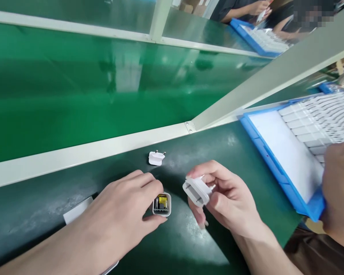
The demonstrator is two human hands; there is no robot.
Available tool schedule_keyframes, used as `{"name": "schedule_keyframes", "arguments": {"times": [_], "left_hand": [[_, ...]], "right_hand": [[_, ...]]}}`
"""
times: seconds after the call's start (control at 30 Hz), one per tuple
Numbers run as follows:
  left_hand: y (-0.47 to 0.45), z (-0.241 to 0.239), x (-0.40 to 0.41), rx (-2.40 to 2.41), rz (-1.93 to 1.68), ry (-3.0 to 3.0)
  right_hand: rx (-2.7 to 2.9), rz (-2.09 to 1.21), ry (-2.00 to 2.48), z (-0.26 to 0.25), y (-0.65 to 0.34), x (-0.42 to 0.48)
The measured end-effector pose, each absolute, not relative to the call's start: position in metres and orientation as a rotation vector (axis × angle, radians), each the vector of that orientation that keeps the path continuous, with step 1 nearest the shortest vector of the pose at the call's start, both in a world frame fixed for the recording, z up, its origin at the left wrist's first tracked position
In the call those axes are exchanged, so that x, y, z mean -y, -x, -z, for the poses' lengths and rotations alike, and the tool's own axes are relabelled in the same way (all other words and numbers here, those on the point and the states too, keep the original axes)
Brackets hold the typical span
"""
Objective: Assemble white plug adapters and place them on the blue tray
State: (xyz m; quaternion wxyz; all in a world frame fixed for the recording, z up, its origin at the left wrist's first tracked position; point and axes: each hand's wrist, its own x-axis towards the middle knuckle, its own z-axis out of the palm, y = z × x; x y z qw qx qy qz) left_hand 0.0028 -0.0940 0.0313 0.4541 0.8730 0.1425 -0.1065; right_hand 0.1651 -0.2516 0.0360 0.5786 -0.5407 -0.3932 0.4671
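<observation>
Head view: we see the charger shell [162, 204] standing on the bench [240, 160] with its top open and a yellow part showing inside. Our left hand [123, 217] pinches it by the sides. Just beside it, our right hand [232, 202] grips a white plug cap [196, 190], pins toward the palm. The 2 pieces are near but apart, so we judge the fitting not yet done. 1 spare cap [155, 157] lies further back. At the right, another person's hand [339, 187] rests on a blue tray [275, 168] of white parts.
</observation>
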Motion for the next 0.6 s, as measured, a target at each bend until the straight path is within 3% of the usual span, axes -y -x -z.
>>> {"name": "schedule_keyframes", "arguments": {"times": [0.07,0.27,0.6], "left_hand": [[-0.002,-0.031,0.094,-0.357,0.260,-2.154],[-0.005,-0.031,0.095,-0.332,0.258,-2.191],[-0.002,-0.027,0.095,-0.318,0.239,-2.230]], "right_hand": [[0.988,-1.156,1.271,-0.043,-0.167,0.252],[1.578,-0.537,1.649,-0.041,-0.153,0.250],[1.796,-0.433,1.686,-0.030,-0.141,0.249]]}}
